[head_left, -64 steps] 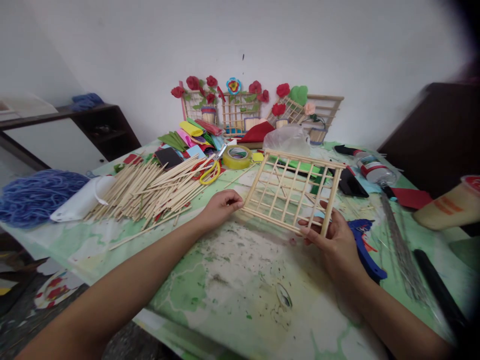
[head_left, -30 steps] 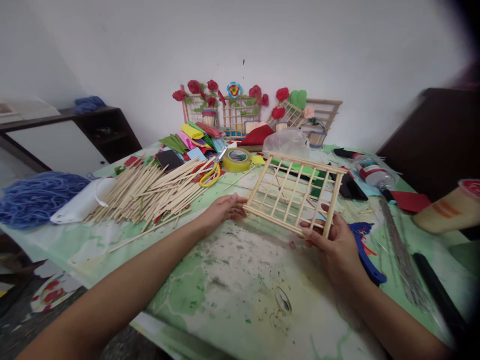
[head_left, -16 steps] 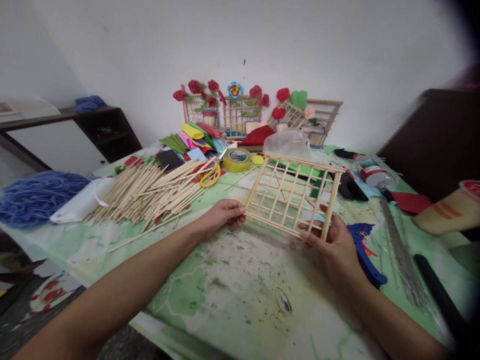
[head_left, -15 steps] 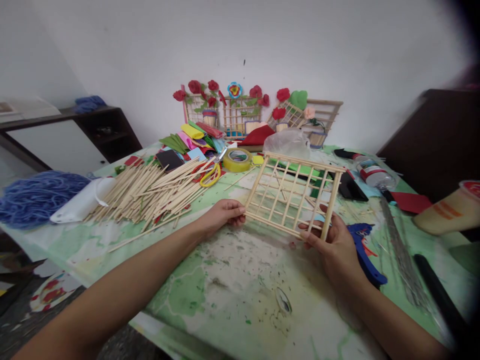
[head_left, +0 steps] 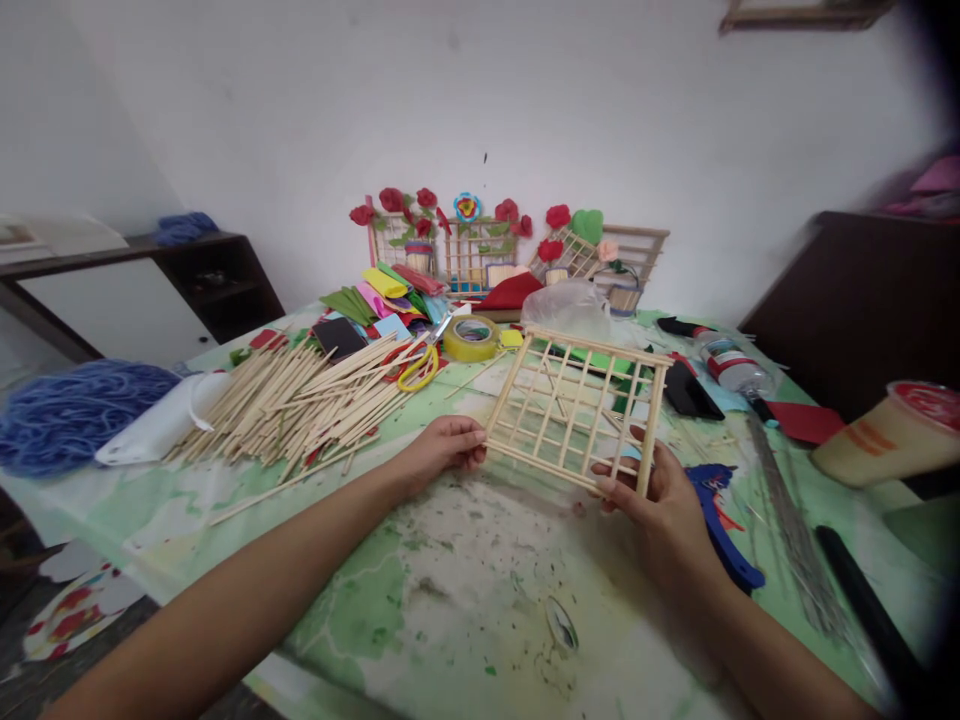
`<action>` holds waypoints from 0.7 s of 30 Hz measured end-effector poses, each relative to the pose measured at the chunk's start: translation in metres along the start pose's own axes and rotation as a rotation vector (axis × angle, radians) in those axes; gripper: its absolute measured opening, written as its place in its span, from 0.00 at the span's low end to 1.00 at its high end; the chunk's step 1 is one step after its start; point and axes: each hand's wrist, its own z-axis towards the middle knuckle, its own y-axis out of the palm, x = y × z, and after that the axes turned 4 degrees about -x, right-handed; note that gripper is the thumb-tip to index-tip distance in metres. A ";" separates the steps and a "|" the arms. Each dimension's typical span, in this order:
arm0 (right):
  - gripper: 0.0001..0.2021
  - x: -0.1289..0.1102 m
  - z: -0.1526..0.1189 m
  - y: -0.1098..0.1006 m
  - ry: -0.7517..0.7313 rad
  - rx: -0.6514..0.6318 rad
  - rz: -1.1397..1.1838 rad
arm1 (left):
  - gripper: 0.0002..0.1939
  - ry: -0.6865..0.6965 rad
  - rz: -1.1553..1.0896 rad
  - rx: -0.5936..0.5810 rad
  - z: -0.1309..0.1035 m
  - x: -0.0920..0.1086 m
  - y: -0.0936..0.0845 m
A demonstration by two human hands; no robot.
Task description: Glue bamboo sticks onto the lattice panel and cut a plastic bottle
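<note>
A small lattice frame [head_left: 576, 408] of thin wooden sticks is held tilted above the table, its far edge higher than the near one. My left hand [head_left: 452, 445] pinches its near left corner between thumb and fingers. At the near right corner my right hand [head_left: 660, 497] grips the thicker side bar, thumb in front and fingers partly behind the lattice. Just right of that hand lies a blue glue gun [head_left: 721, 535]. To the left is a heap of loose wooden sticks [head_left: 300, 400], with yellow-handled scissors [head_left: 420, 368] at its right end.
Clear tape [head_left: 470, 338], folded coloured paper [head_left: 386, 283] and finished lattices with paper flowers [head_left: 480, 245] stand toward the wall. Blue yarn [head_left: 75, 410] lies far left. On the right are a plastic bottle [head_left: 731, 365], a drink cup [head_left: 892, 435] and wires [head_left: 795, 530].
The view has tipped up slightly, so the table things appear lower and a frame shows on the wall. Both hands keep their hold on the lattice, with hardly any movement.
</note>
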 end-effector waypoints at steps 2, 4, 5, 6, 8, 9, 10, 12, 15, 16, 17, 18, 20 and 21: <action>0.36 -0.001 0.000 0.000 0.015 -0.006 0.053 | 0.16 0.029 -0.017 0.009 0.000 0.000 0.001; 0.30 -0.002 0.000 -0.001 0.039 -0.013 0.125 | 0.17 0.042 -0.019 0.007 -0.001 0.000 0.002; 0.27 -0.002 0.001 -0.002 0.053 -0.017 0.161 | 0.18 0.046 -0.014 0.003 -0.002 0.001 0.003; 0.24 -0.003 0.001 -0.002 0.064 -0.018 0.191 | 0.19 0.049 -0.006 -0.002 -0.002 0.001 0.004; 0.20 -0.003 0.002 -0.003 0.086 -0.014 0.244 | 0.22 0.055 0.003 0.007 -0.003 0.002 0.006; 0.19 -0.004 0.003 -0.004 0.098 -0.008 0.273 | 0.24 0.058 0.004 0.021 -0.002 0.002 0.007; 0.17 -0.004 0.004 -0.004 0.117 0.000 0.306 | 0.26 0.063 0.002 0.035 -0.002 0.002 0.008; 0.14 -0.005 0.006 -0.004 0.168 0.020 0.380 | 0.28 0.079 -0.005 0.056 -0.002 0.001 0.007; 0.10 -0.005 0.008 -0.004 0.230 0.067 0.450 | 0.26 0.123 0.028 0.054 -0.001 0.001 0.006; 0.10 -0.005 0.009 -0.004 0.242 0.075 0.458 | 0.25 0.138 0.056 0.058 -0.002 0.002 0.005; 0.09 -0.005 0.009 -0.005 0.250 0.078 0.463 | 0.23 0.153 0.090 0.067 -0.002 0.002 0.005; 0.09 -0.005 0.009 -0.005 0.255 0.076 0.468 | 0.21 0.168 0.123 0.079 -0.002 0.003 0.004; 0.09 -0.004 0.010 -0.006 0.259 0.060 0.480 | 0.18 0.201 0.165 0.119 -0.002 0.006 0.004; 0.09 -0.003 0.010 -0.007 0.257 0.056 0.485 | 0.17 0.213 0.172 0.135 -0.003 0.007 0.004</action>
